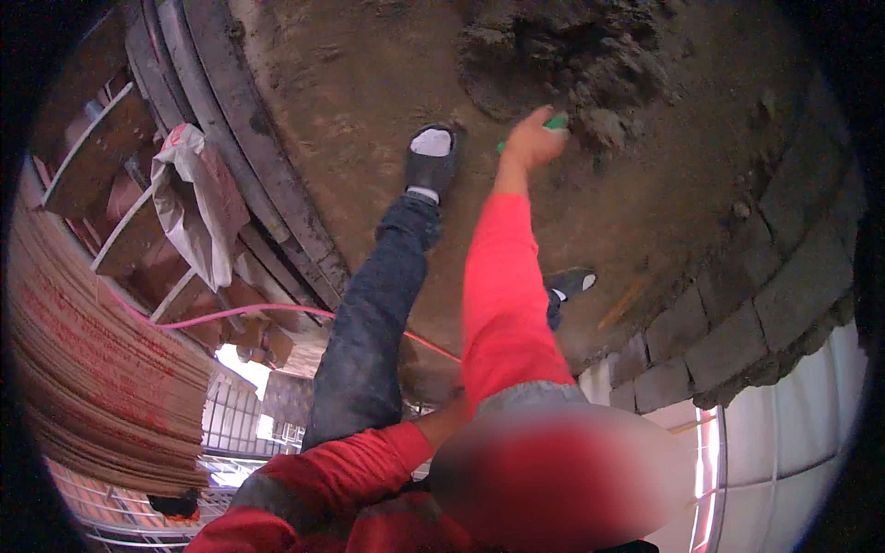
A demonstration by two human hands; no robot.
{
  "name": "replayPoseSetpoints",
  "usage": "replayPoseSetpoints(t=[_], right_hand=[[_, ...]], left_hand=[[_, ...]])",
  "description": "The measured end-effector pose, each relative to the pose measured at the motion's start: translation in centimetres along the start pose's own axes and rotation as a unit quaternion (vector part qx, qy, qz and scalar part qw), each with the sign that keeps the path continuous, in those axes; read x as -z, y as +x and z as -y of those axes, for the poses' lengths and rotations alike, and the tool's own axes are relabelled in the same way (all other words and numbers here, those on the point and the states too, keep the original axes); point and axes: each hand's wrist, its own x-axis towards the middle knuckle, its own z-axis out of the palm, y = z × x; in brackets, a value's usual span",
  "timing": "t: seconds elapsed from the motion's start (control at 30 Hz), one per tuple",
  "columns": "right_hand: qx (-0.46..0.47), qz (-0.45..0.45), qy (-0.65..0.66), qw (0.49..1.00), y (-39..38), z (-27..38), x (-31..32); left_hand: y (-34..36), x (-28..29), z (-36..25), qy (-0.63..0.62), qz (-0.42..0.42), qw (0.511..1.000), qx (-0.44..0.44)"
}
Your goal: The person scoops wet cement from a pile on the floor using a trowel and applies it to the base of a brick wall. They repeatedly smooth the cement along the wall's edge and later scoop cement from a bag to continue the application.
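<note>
My right hand (537,140) reaches down to the ground with its fingers wrapped round a green handle (556,121). The rest of that tool is hidden or blurred, so its kind does not show. Right beside this hand lies a dark, lumpy heap of wet-looking mortar or earth (613,69). My left hand (442,424) is drawn in near my body, beside the right sleeve, and its fingers are hidden.
My feet in dark slip-on shoes (430,166) stand apart on brown ground. Grey blocks (728,336) line the right side. At left are long dark beams (267,147), a white sack (194,198), stacked brown sheets (101,350) and a pink hose (244,311).
</note>
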Motion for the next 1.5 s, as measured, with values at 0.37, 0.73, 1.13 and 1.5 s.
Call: replayPoseSetpoints(t=[0.37,0.73,1.13,1.5], right_hand=[[-0.167,0.233,0.366,0.885,4.3,9.3,5.9],[-0.215,0.165,-0.002,0.963,-4.6,-18.0,10.3],[-0.235,0.229,0.395,0.858,8.5,1.7,-3.5],[-0.135,0.324,0.282,0.893,12.2,-1.6,10.4]], left_hand=[[1.8,-1.8,0.1,0.057,-0.080,0.994,-0.051],[1.4,-1.8,2.5,0.151,0.222,0.963,0.021],[3.5,0.8,-1.6,0.090,0.275,0.936,0.201],[3.3,-5.0,3.7,0.305,0.411,0.846,0.150]])
